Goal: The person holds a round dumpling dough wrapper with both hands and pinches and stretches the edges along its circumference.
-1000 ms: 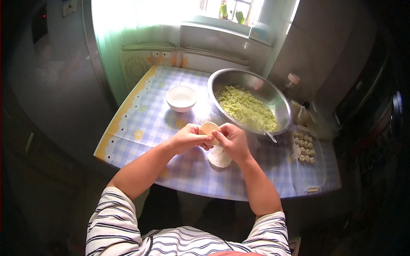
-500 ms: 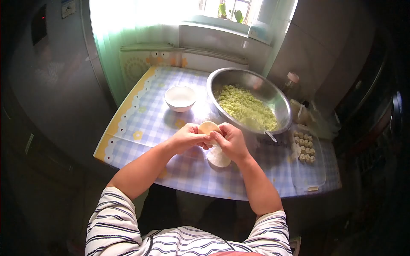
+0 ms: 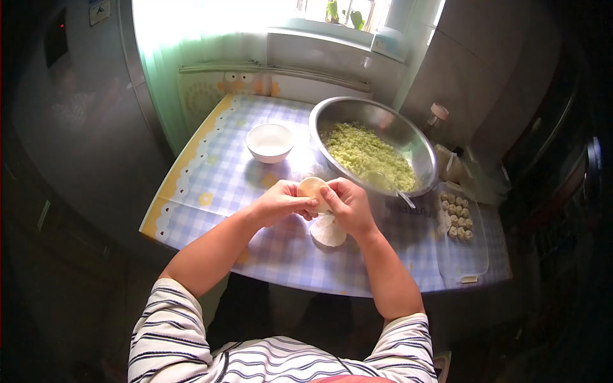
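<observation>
A round, pale dumpling wrapper (image 3: 311,187) is held up between both hands over the middle of the table. My left hand (image 3: 285,203) pinches its left edge, thumb pointing inward. My right hand (image 3: 348,205) grips the right edge with thumb and fingers. Just below the hands, a stack of floury wrappers (image 3: 329,232) lies on the tablecloth. Behind them stands a big steel bowl (image 3: 322,150) of chopped green filling (image 3: 370,153), with a spoon (image 3: 405,198) leaning out over its near rim.
A white bowl (image 3: 269,153) sits left of the steel bowl. At the right, a clear plastic tray (image 3: 463,262) holds several small folded dumplings (image 3: 456,217). A lidded jar (image 3: 437,116) stands behind. The checked tablecloth (image 3: 191,223) reaches the table's near edge.
The wrapper shows more of its round face between my fingers, and my right thumb has shifted up along its edge. The view has tilted slightly; the bowls and tray stay put.
</observation>
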Demonstrator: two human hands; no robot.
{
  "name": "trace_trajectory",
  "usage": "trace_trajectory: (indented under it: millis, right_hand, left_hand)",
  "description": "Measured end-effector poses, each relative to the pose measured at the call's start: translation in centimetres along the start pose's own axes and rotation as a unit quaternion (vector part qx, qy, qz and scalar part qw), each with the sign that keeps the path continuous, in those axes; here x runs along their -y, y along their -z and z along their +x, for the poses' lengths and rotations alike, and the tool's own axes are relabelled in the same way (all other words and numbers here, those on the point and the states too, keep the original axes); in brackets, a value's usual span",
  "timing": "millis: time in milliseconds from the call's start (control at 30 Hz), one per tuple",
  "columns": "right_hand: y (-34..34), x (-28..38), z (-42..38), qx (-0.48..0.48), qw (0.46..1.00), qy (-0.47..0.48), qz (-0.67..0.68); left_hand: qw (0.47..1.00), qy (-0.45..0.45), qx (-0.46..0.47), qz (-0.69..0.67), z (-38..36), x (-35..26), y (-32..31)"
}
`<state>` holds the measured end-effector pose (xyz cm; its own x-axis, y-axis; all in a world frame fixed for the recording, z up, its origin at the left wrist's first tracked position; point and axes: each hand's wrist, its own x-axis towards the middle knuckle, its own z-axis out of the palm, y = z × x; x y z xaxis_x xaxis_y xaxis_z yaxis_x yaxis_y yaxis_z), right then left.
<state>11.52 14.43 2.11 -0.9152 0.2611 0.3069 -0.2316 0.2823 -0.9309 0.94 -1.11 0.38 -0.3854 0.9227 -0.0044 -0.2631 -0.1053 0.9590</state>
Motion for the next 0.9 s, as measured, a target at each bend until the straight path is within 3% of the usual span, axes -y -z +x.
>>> trace_trajectory:
  millis: [267, 600, 900]
  right_hand:
    - [0.3, 0.6, 0.2, -0.005, 0.996, 0.039, -0.079]
    - [0.4, 0.5, 0.4, 0.01, 0.997, -0.029, 0.067]
    - [0.5, 0.6, 0.2, 0.014, 0.999, -0.03, -0.031]
  left_hand:
    - [1.0, -0.005, 0.006, 0.003, 0.0, -0.3, -0.2]
    - [1.0, -0.004, 0.0, -0.014, -0.1, -0.5, -0.3]
    - [1.0, -0.022, -0.005, 0.005, -0.2, -0.6, -0.5]
